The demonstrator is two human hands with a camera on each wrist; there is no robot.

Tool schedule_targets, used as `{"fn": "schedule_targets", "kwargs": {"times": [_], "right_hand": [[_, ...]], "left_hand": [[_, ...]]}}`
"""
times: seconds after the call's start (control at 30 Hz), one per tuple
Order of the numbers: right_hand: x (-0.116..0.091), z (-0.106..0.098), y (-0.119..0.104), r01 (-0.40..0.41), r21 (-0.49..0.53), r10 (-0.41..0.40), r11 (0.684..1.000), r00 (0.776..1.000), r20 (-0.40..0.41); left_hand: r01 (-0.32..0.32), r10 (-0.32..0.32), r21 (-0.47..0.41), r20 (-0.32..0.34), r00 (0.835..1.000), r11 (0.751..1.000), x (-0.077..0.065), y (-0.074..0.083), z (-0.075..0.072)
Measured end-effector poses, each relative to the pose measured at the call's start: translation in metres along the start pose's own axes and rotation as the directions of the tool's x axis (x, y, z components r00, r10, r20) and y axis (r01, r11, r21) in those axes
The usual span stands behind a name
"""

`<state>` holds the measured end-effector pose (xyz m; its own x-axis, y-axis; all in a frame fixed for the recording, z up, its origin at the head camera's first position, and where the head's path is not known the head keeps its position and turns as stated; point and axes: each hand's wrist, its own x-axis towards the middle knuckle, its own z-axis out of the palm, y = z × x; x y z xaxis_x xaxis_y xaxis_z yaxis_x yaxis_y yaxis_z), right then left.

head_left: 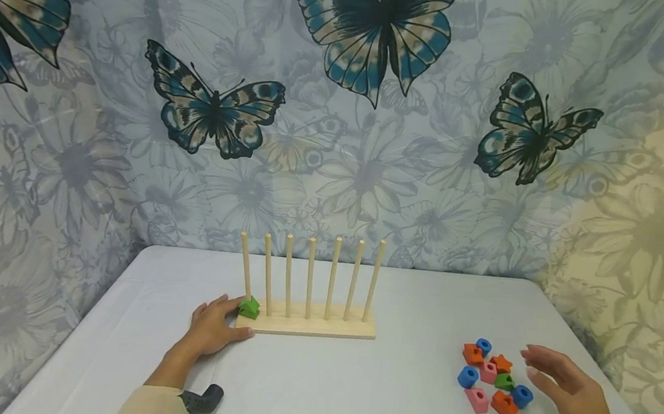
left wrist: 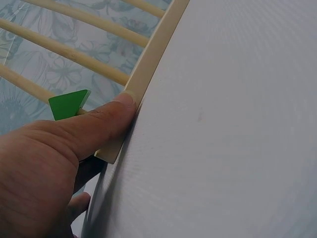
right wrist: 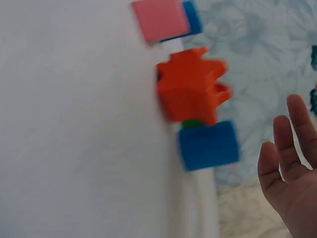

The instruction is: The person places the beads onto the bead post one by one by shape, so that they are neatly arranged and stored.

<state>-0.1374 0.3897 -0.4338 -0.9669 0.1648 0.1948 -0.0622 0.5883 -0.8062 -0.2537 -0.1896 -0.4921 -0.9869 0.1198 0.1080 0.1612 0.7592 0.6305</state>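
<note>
A pale wooden peg stand [head_left: 313, 330] with several upright rods stands left of the table's middle. Around the bottom of its leftmost rod sits a green block [head_left: 249, 307]. My left hand [head_left: 212, 329] grips that end of the base, and the left wrist view has the thumb [left wrist: 106, 121] lying along the base's front edge. Over on the right, my right hand [head_left: 576, 398] hovers beside a group of small blocks, fingers loosely extended and holding nothing. Nearest to it are a blue cylinder [head_left: 522, 396] and an orange star-shaped block [head_left: 504, 405].
Other loose blocks in the group include a pink one [head_left: 477, 400], a green one [head_left: 505, 381] and another blue cylinder [head_left: 468, 376]. A white cloth covers the table [head_left: 360, 399]. Behind it hangs a butterfly-printed curtain [head_left: 363, 197]. A black device [head_left: 205, 399] is strapped at the left wrist.
</note>
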Motion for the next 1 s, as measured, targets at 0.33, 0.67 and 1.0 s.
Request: {"fn": "schedule_targets", "kwargs": {"times": [0.33,0.67,1.0], "right_hand": [[0.002,0.007,0.023,-0.137,-0.066,0.145,0.988,0.979,0.142],[0.003,0.012,0.03,-0.041,-0.201,0.072,0.979,0.986,0.151],[0.007,0.019,0.031,-0.051,-0.322,0.119,0.945,0.974,0.194]], "left_hand": [[0.017,-0.017,-0.001,0.005,1.0,1.0,-0.001,0.003,-0.003],[0.014,-0.014,-0.005,0.009,1.0,1.0,-0.003,0.001,-0.001],[0.018,-0.018,0.006,0.01,1.0,1.0,-0.001,0.002,0.0]]}}
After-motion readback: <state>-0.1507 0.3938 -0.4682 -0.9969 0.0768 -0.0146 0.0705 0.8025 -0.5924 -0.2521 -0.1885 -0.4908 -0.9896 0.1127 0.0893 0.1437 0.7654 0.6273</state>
